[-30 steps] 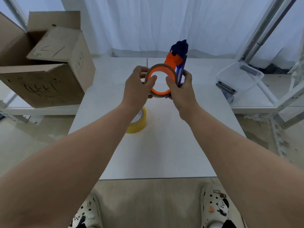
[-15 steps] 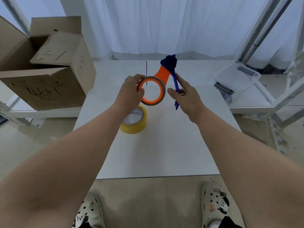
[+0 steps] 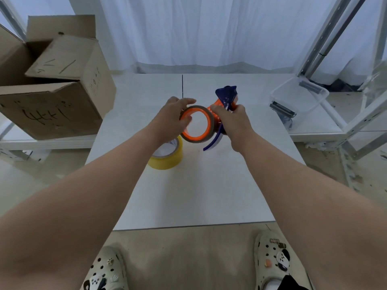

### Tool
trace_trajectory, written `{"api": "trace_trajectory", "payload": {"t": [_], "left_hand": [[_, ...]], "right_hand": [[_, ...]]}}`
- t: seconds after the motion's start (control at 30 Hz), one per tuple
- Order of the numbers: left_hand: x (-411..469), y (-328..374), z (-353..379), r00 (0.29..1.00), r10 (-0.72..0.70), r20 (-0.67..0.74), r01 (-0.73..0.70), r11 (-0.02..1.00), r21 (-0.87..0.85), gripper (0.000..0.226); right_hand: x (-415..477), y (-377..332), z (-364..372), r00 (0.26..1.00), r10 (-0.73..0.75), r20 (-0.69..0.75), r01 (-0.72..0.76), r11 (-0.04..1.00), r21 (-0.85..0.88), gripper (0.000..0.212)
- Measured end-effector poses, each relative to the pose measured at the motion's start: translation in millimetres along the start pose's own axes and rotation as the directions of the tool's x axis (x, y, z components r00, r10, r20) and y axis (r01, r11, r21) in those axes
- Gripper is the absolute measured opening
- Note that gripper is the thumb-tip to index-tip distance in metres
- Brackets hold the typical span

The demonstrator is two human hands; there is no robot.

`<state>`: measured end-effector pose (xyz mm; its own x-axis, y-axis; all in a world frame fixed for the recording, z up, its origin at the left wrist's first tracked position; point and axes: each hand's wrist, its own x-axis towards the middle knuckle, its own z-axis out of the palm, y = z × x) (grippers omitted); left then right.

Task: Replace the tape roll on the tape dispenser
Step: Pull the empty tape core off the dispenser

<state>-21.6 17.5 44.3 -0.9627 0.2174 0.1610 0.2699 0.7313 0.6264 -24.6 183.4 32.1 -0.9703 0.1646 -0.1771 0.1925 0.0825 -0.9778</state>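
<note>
Head view: I hold the dispenser [image 3: 225, 105] up over the middle of the white surface [image 3: 201, 189], with both hands on it. My left hand [image 3: 170, 118] is at 9 o'clock of the orange spool, its grip closed on the rim of the worn brown roll [image 3: 211, 124] that sits around the spool; thumb and fingers pinch that rim. My right hand [image 3: 233, 120] is at 3 o'clock of the roll, its grip wrapped tight around the dispenser's orange body, with the blue head sticking up at 12 o'clock and a curved blue blade arm hanging down at 6 o'clock. The yellow roll [image 3: 167, 155] lies flat on the surface at 7 o'clock of the dispenser, partly hidden under my left wrist, apart from the tool. A cardboard box [image 3: 52, 84] sits on a shelf at 10 o'clock. A clear bin [image 3: 301, 101] stands at 2 o'clock, off the surface's right edge. My shoes [image 3: 274, 260] show at 6 o'clock.
</note>
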Motion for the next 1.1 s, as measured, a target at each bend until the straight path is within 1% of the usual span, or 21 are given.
{"api": "trace_trajectory", "payload": {"t": [0.03, 0.07, 0.13, 0.2, 0.27, 0.37, 0.47, 0.57, 0.67, 0.73, 0.87, 0.97, 1.03, 1.1], "left_hand": [[-1, 1, -1, 0.997, -0.004, 0.076, 0.007, 0.999, -0.033, 0.056], [-3, 1, -3, 0.989, -0.007, 0.15, 0.01, 1.0, -0.022, 0.069], [-5, 4, -3, 0.97, -0.013, 0.244, -0.018, 0.993, 0.121, 0.095], [-6, 8, 0, 0.964, -0.027, 0.264, -0.056, 0.951, 0.304, 0.113], [-3, 13, 2, 0.963, -0.038, 0.266, -0.074, 0.913, 0.401, 0.12], [0, 17, 1, 0.956, -0.05, 0.29, -0.078, 0.908, 0.411, 0.119], [-1, 16, -2, 0.961, -0.042, 0.275, -0.077, 0.91, 0.407, 0.114], [-5, 11, -2, 0.978, 0.017, 0.207, -0.094, 0.925, 0.368, 0.111], [-7, 5, -1, 0.99, 0.076, 0.12, -0.114, 0.929, 0.353, 0.102], [-7, 3, 0, 0.993, 0.052, 0.105, -0.086, 0.932, 0.351, 0.099], [-4, 3, 6, 0.995, -0.018, 0.103, -0.02, 0.934, 0.358, 0.102], [-3, 4, 12, 0.993, -0.066, 0.095, 0.035, 0.957, 0.288, 0.101], [-2, 7, 10, 0.991, -0.113, 0.066, 0.094, 0.967, 0.235, 0.101], [1, 8, 5, 0.992, -0.125, 0.028, 0.117, 0.971, 0.211, 0.104]], "right_hand": [[1, 1, 0, 1.0, 0.009, -0.012, -0.009, 1.0, 0.002, 0.049], [2, 3, 0, 1.0, 0.014, -0.02, -0.014, 1.0, 0.0, 0.053], [3, 6, 0, 0.999, 0.024, -0.024, -0.023, 1.0, 0.016, 0.055], [3, 6, 0, 1.0, 0.015, -0.018, -0.014, 0.999, 0.044, 0.055], [1, 3, 0, 1.0, -0.007, 0.008, 0.007, 0.998, 0.058, 0.054], [-3, -1, 0, 0.997, -0.042, 0.063, 0.04, 0.999, 0.037, 0.056], [-4, -2, -2, 0.996, -0.054, 0.066, 0.055, 0.998, -0.004, 0.061], [-6, -5, -2, 0.996, -0.063, 0.057, 0.062, 0.998, 0.012, 0.059], [-5, -6, -2, 0.998, -0.067, 0.004, 0.067, 0.997, 0.029, 0.06], [-4, -5, -2, 0.999, -0.049, -0.012, 0.049, 0.997, 0.051, 0.058], [-5, -3, 0, 1.0, -0.018, -0.023, 0.02, 0.995, 0.094, 0.062], [-8, -3, -1, 1.0, 0.006, -0.007, -0.005, 0.994, 0.112, 0.064], [-9, -3, -1, 1.0, 0.012, 0.021, -0.014, 0.995, 0.103, 0.061], [-9, -5, 0, 1.0, 0.005, 0.023, -0.008, 0.995, 0.103, 0.059]]}}
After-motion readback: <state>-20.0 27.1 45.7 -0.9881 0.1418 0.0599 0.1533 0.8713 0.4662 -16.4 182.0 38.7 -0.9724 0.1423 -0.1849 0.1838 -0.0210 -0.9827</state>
